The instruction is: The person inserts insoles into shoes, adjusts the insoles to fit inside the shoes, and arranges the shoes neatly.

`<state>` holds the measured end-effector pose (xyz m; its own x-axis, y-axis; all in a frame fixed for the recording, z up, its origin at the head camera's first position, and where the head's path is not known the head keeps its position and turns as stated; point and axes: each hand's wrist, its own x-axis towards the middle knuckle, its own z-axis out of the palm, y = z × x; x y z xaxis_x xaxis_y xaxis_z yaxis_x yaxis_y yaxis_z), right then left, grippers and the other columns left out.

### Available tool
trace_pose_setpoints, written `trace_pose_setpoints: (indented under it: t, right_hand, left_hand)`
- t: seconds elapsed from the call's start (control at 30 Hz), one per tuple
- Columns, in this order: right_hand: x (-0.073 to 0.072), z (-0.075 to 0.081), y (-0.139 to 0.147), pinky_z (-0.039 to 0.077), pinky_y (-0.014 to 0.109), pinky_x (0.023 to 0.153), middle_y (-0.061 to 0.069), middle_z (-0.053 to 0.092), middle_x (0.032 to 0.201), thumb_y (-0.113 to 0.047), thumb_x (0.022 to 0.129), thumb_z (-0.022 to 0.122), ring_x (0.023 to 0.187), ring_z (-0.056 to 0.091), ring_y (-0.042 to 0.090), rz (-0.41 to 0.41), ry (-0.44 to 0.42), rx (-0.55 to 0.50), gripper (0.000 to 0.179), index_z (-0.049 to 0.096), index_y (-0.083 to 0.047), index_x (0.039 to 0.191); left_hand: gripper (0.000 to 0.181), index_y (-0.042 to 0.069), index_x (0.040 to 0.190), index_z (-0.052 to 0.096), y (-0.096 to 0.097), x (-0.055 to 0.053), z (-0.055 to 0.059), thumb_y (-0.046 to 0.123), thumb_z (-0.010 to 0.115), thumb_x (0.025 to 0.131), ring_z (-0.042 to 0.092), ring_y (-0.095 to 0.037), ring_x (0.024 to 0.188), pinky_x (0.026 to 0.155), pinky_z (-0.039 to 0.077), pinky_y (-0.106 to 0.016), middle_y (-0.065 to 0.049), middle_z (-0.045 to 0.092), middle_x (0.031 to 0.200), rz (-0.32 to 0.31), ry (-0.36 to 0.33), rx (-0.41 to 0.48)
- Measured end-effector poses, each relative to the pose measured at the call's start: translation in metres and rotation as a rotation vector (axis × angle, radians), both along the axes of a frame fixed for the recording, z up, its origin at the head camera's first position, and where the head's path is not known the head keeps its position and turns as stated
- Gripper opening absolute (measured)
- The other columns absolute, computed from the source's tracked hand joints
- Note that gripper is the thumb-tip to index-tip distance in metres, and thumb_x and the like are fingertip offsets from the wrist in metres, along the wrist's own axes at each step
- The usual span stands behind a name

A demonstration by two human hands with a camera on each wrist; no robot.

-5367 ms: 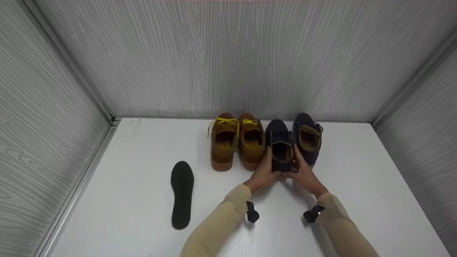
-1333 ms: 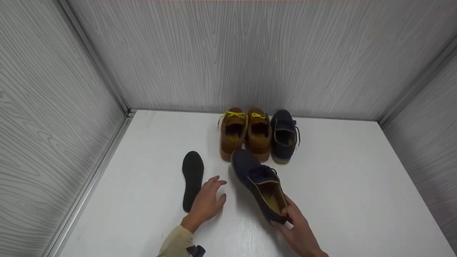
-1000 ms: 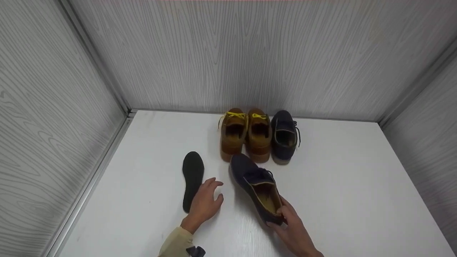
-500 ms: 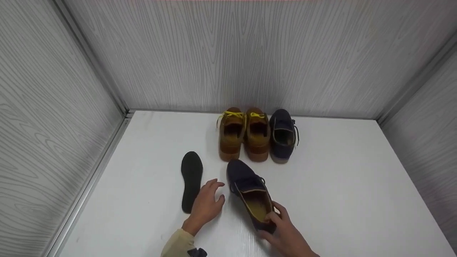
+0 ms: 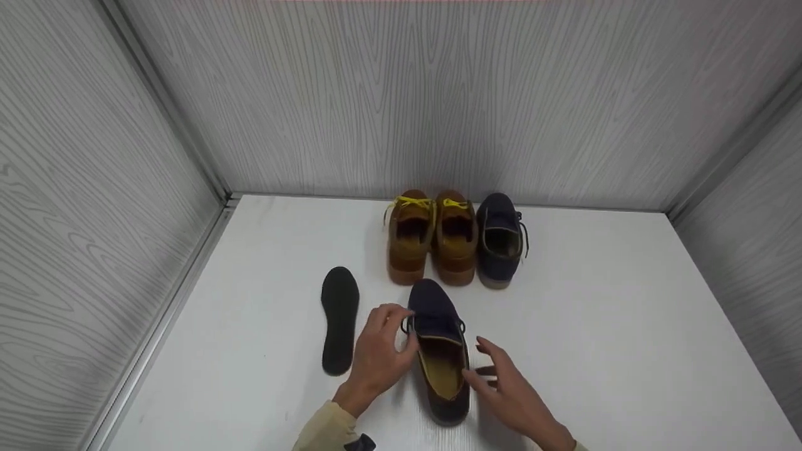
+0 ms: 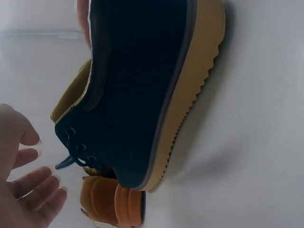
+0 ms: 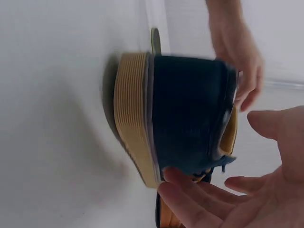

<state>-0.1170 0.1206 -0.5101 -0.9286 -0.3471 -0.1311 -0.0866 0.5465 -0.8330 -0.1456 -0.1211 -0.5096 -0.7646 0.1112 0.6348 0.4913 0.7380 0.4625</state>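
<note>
A navy lace-up shoe (image 5: 432, 313) with a ridged cream sole stands on the white table (image 5: 595, 351), toe pointing away and tan lining showing. Beside its laces is my left hand (image 5: 382, 351), fingers loosely bent and holding nothing; the left wrist view shows those fingers (image 6: 35, 187) apart from the shoe. My right hand (image 5: 514, 394) is at the other side of the opening, fingers spread, thumb close to the collar; whether it touches cannot be told. To the left lies a dark flat insole (image 5: 339, 319).
Along the back wall (image 5: 438, 100) stand two brown shoes (image 5: 407, 250) with yellow laces. The other navy shoe (image 5: 499, 244) stands at their right, its lace hanging to the side. Grey wood-grain panels (image 5: 94, 250) close in the left and right sides.
The navy shoe, earlier lifted from the row and held by the heel in my right hand, now stands straighter on the table. My right hand has let go; my left has moved to its laces.
</note>
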Motion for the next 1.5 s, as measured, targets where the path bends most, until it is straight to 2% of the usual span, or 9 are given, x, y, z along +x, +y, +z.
trace_pose_setpoints:
  t: [0.17, 0.3, 0.4, 0.57, 0.8, 0.9, 1.07, 1.27, 1.5]
  right_hand:
    - [-0.023, -0.007, -0.007, 0.046, 0.047, 0.089, 0.020, 0.037, 0.144, -0.048, 0.093, 0.056, 0.112, 0.056, 0.033, -0.037, 0.024, 0.026, 0.074, 0.031, -0.003, 0.145]
    - [-0.030, -0.014, -0.017, 0.044, 0.048, 0.091, 0.025, 0.039, 0.140, -0.040, 0.095, 0.056, 0.116, 0.053, 0.034, -0.007, 0.052, 0.046, 0.069, 0.032, 0.003, 0.143]
    - [-0.029, -0.019, -0.023, 0.039, 0.050, 0.096, 0.026, 0.040, 0.139, -0.028, 0.098, 0.051, 0.123, 0.046, 0.036, 0.016, 0.090, 0.085, 0.059, 0.031, 0.005, 0.143]
    - [-0.025, -0.023, -0.029, 0.036, 0.053, 0.099, 0.026, 0.040, 0.139, -0.014, 0.098, 0.042, 0.127, 0.042, 0.038, -0.003, 0.132, 0.145, 0.051, 0.029, 0.006, 0.143]
    - [-0.025, -0.025, -0.037, 0.041, 0.054, 0.094, 0.024, 0.044, 0.136, -0.011, 0.097, 0.041, 0.124, 0.045, 0.036, -0.025, 0.198, 0.162, 0.047, 0.033, 0.006, 0.140]
    - [-0.022, -0.023, -0.039, 0.041, 0.055, 0.092, 0.025, 0.042, 0.138, -0.010, 0.097, 0.039, 0.125, 0.044, 0.037, -0.019, 0.182, 0.172, 0.048, 0.031, 0.006, 0.141]
    - [-0.017, -0.020, -0.040, 0.040, 0.056, 0.093, 0.025, 0.040, 0.139, -0.008, 0.096, 0.039, 0.125, 0.043, 0.038, -0.008, 0.175, 0.163, 0.049, 0.029, 0.007, 0.142]
    - [-0.016, -0.023, -0.040, 0.038, 0.056, 0.095, 0.025, 0.040, 0.139, -0.009, 0.095, 0.039, 0.126, 0.041, 0.039, -0.007, 0.130, 0.139, 0.051, 0.030, 0.007, 0.142]
    - [-0.022, -0.022, -0.030, 0.035, 0.055, 0.099, 0.021, 0.038, 0.142, -0.024, 0.097, 0.044, 0.128, 0.041, 0.035, -0.049, 0.022, 0.101, 0.056, 0.029, 0.001, 0.145]
  left_hand:
    - [0.026, 0.013, 0.100, 0.066, 0.019, -0.004, 0.010, 0.027, 0.072, 0.078, 0.048, -0.017, 0.085, 0.072, 0.045, -0.032, -0.001, 0.053, 0.095, -0.121, 0.091, -0.314]
    - [0.022, 0.016, 0.095, 0.068, 0.028, -0.009, 0.009, 0.028, 0.075, 0.079, 0.048, -0.018, 0.082, 0.067, 0.045, -0.031, -0.002, 0.054, 0.091, -0.122, 0.126, -0.504]
    - [0.016, 0.017, 0.090, 0.069, 0.030, -0.014, 0.004, 0.026, 0.076, 0.079, 0.049, -0.017, 0.080, 0.064, 0.046, -0.030, -0.001, 0.056, 0.088, -0.095, 0.157, -0.549]
    - [0.011, 0.017, 0.081, 0.068, 0.029, -0.020, 0.001, 0.022, 0.077, 0.078, 0.051, -0.016, 0.075, 0.061, 0.046, -0.029, 0.002, 0.058, 0.081, -0.072, 0.168, -0.498]
    - [0.006, 0.018, 0.079, 0.071, 0.019, -0.034, 0.016, 0.020, 0.076, 0.079, 0.055, -0.014, 0.072, 0.060, 0.049, -0.029, 0.004, 0.061, 0.075, -0.038, 0.102, -0.372]
    - [0.007, 0.018, 0.078, 0.071, 0.014, -0.044, 0.019, 0.023, 0.077, 0.079, 0.057, -0.014, 0.070, 0.056, 0.049, -0.029, 0.005, 0.061, 0.073, -0.005, 0.030, -0.305]
    - [0.014, 0.021, 0.082, 0.074, 0.008, -0.061, 0.015, 0.035, 0.075, 0.080, 0.059, -0.012, 0.069, 0.054, 0.047, -0.032, 0.007, 0.062, 0.075, 0.041, -0.166, -0.199]
    - [0.020, 0.020, 0.086, 0.075, 0.008, -0.071, 0.012, 0.039, 0.073, 0.082, 0.059, -0.012, 0.069, 0.058, 0.047, -0.035, 0.008, 0.064, 0.078, 0.013, -0.313, -0.144]
    - [0.022, 0.015, 0.093, 0.070, 0.015, -0.064, 0.010, 0.036, 0.069, 0.087, 0.057, -0.012, 0.074, 0.065, 0.048, -0.032, 0.005, 0.065, 0.085, -0.076, -0.366, -0.085]
